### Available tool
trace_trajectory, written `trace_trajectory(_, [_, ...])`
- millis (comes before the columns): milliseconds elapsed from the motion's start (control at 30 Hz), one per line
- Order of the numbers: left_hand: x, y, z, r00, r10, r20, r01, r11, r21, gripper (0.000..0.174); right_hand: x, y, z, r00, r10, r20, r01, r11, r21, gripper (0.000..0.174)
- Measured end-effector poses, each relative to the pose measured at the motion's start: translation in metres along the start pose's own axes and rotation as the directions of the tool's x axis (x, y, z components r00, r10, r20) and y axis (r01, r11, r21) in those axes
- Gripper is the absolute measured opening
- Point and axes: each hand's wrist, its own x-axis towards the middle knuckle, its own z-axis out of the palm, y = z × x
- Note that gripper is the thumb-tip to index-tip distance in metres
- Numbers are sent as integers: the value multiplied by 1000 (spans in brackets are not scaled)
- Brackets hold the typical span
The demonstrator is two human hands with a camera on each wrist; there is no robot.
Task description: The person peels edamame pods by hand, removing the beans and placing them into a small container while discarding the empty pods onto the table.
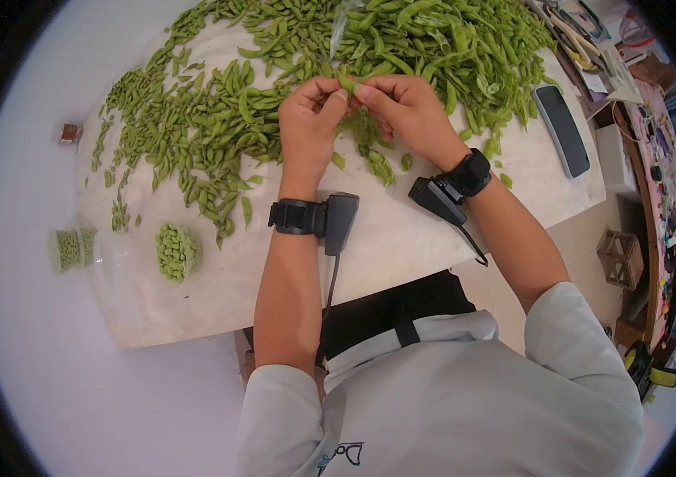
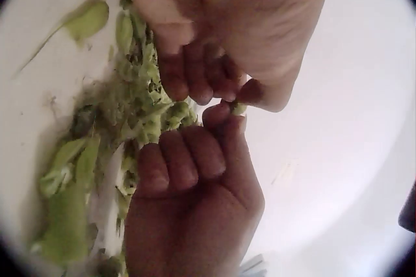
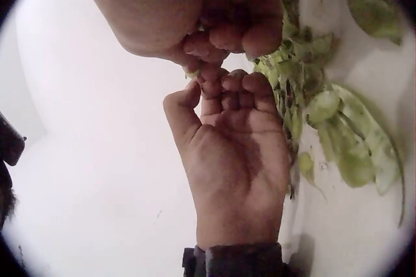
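Both hands meet over the near edge of a pod pile. A green pod [image 1: 347, 82] spans their fingertips. My left hand [image 1: 310, 115] pinches one end of it between thumb and forefinger, and my right hand [image 1: 409, 115] pinches the other. Only a small bit of the pod [image 2: 238, 107] shows in the left wrist view, the rest being covered by fingers. The remaining fingers of both hands are curled in toward the palms. Beneath them lie split, flattened pods [image 3: 354, 137] on the pale tabletop [image 1: 401, 230].
Green pods [image 1: 226, 111] spread over the back and left, with a brighter heap [image 1: 465, 48] at the back right. A clear tub of shelled beans [image 1: 176, 252] stands front left. A phone [image 1: 562, 131] lies at the right edge. Wrist cameras [image 1: 341, 223] trail cables.
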Motion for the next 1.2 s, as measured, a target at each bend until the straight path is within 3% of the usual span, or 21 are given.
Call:
trace_trajectory(167, [0, -3, 4, 998, 31, -61, -30, 1000, 5, 8, -1, 1, 3, 999, -36, -18, 35, 998, -50, 30])
trace_trajectory(267, [-2, 0, 6, 998, 30, -58, -33, 998, -51, 9, -2, -2, 4, 998, 58, 8, -58, 997, 47, 31])
trace_trajectory(400, [0, 5, 8, 999, -43, -3, 41, 972, -230, 10, -1, -7, -3, 998, 27, 61, -45, 949, 312, 31])
trace_trajectory(467, [1, 3, 7, 1000, -19, -6, 17, 983, -182, 12, 0, -5, -5, 995, 38, 88, -67, 932, 355, 30])
trace_trajectory(667, [1, 1, 0, 999, 3, -43, -8, 993, -122, 16, -1, -11, -5, 987, 84, 137, -123, 942, 312, 29])
trace_trajectory(867, [0, 3, 3, 999, -7, -33, 2, 987, -160, 17, 2, -6, -7, 982, 51, 184, -124, 902, 414, 29])
trace_trajectory(1200, [1, 0, 0, 1000, 6, -20, -8, 993, -118, 19, 0, -6, -7, 988, 58, 145, -103, 940, 326, 29])
